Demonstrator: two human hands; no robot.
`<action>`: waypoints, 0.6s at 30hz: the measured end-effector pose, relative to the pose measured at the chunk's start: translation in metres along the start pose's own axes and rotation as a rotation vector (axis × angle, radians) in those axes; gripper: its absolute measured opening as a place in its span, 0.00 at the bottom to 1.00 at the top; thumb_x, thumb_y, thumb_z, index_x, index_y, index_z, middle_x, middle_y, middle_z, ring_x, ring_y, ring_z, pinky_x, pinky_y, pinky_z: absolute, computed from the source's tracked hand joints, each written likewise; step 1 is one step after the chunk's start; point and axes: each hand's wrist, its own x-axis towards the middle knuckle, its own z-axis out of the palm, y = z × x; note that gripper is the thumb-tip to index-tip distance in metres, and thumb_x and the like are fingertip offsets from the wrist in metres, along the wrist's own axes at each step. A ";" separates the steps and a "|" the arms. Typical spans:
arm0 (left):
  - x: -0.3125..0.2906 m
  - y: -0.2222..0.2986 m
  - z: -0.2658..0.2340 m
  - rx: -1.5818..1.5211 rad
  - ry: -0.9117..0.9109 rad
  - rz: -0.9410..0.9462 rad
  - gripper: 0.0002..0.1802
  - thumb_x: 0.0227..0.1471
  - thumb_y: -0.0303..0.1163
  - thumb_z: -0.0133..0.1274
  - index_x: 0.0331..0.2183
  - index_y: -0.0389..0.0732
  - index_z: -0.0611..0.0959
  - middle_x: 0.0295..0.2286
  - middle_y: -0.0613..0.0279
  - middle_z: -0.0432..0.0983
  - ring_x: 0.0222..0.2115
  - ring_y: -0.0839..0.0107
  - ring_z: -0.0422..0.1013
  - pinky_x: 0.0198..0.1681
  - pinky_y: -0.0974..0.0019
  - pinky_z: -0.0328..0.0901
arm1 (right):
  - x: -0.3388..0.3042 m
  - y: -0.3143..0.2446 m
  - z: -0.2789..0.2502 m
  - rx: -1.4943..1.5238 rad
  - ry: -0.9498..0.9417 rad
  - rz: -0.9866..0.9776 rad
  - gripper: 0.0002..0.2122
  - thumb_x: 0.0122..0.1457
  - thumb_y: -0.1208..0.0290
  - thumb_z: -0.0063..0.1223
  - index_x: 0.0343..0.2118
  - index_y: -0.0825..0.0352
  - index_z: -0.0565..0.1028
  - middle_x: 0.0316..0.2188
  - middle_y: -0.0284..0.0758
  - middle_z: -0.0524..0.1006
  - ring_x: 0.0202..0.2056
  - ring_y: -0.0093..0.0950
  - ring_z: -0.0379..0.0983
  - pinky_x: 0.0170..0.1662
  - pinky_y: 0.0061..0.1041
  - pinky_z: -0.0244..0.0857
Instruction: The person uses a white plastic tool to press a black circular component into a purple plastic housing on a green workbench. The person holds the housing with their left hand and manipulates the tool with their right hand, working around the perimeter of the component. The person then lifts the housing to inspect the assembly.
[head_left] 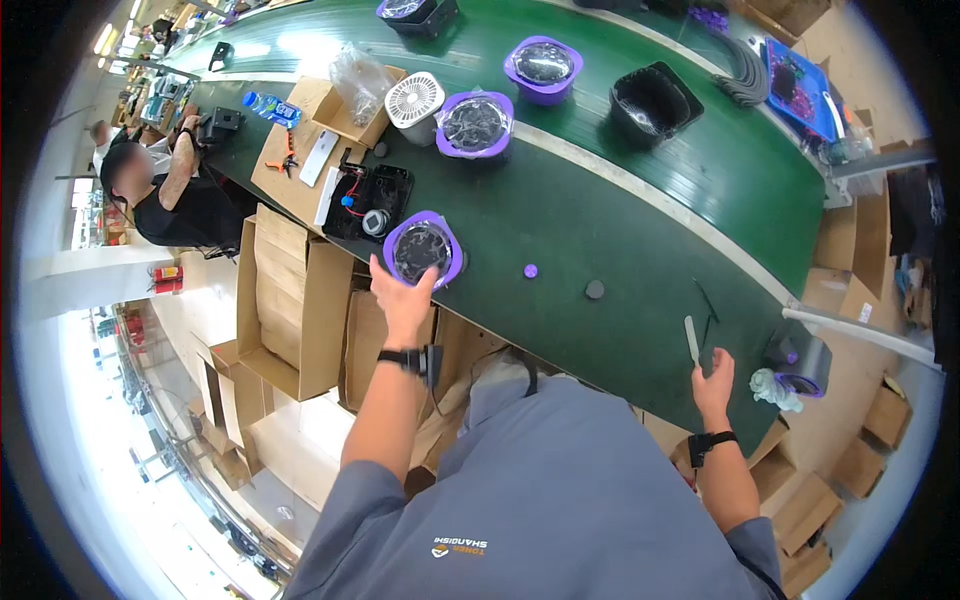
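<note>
My left hand [402,303] is at the table's near edge, its thumb and fingers around the near side of a purple-rimmed housing [423,248] with a dark, film-covered top. Farther right, my right hand [713,388] is low over the table with thumb and forefinger apart. A pale, flat, narrow blade-like tool [691,338] has its near end at that thumb; I see no grip around it. Thin black strips [709,310] lie just beyond. Between the hands are a small purple round part [530,271] and a dark round cap [595,290].
More film-covered purple housings [474,124] stand beyond, near a white-grilled unit [414,98] and black bin [655,103]. An opened black casing [368,203] with wires sits left. A dark purple-edged cylinder [800,362] is at right. Cardboard boxes [285,305] and a co-worker [160,195] are left.
</note>
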 end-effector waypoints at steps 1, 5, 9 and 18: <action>0.009 0.020 0.001 0.080 -0.034 -0.044 0.79 0.40 0.63 0.76 0.77 0.54 0.42 0.72 0.22 0.37 0.73 0.31 0.44 0.73 0.35 0.50 | -0.006 -0.003 0.004 -0.033 0.006 0.010 0.29 0.56 0.73 0.65 0.62 0.67 0.69 0.53 0.47 0.73 0.56 0.45 0.73 0.61 0.46 0.67; -0.006 0.066 0.012 0.324 -0.043 -0.220 0.84 0.37 0.66 0.77 0.77 0.55 0.37 0.72 0.22 0.36 0.72 0.26 0.45 0.72 0.34 0.52 | -0.018 0.020 0.013 -0.051 0.017 0.017 0.27 0.55 0.74 0.65 0.58 0.68 0.70 0.51 0.48 0.74 0.52 0.47 0.74 0.57 0.45 0.69; 0.008 0.089 0.026 0.401 -0.068 -0.285 0.86 0.33 0.72 0.75 0.77 0.56 0.38 0.73 0.25 0.35 0.72 0.24 0.44 0.70 0.28 0.52 | -0.021 0.034 0.019 -0.071 -0.043 0.036 0.24 0.56 0.75 0.63 0.56 0.68 0.71 0.48 0.49 0.78 0.50 0.50 0.76 0.55 0.47 0.70; 0.048 0.078 0.042 0.491 -0.118 -0.271 0.83 0.34 0.68 0.74 0.78 0.64 0.39 0.73 0.20 0.32 0.70 0.19 0.48 0.71 0.33 0.52 | -0.011 0.028 0.015 -0.054 -0.088 0.161 0.17 0.58 0.71 0.61 0.50 0.65 0.75 0.40 0.47 0.81 0.46 0.51 0.79 0.50 0.50 0.72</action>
